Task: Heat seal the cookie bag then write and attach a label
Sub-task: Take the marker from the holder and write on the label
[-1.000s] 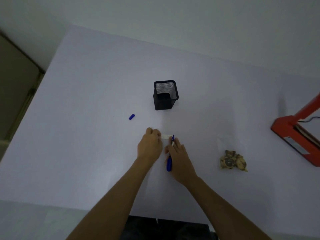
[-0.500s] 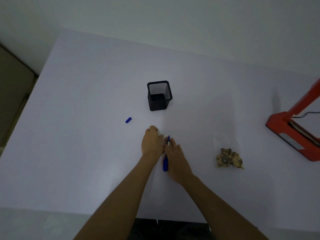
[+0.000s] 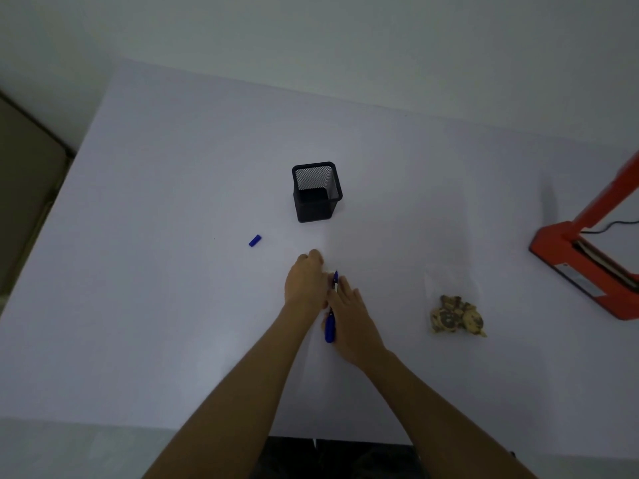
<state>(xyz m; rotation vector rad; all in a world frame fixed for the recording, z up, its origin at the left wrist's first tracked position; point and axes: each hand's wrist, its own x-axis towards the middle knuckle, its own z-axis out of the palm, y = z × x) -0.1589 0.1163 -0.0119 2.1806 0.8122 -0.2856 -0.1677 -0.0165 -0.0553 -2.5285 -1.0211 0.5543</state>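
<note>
Both hands have closed together, hiding the label. On the bench (image 3: 173,305), the cookie bag (image 3: 456,314) lies well right. Left hand (image 3: 306,283) curls, contents unclear; right hand (image 3: 352,316) grips the uncapped marker (image 3: 331,316), which could smear ink.

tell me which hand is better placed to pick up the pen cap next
Left, probably. The left hand carries no tool and is nearer the blue cap, which lies to its left on the table. The right hand is shut on the pen.
</note>
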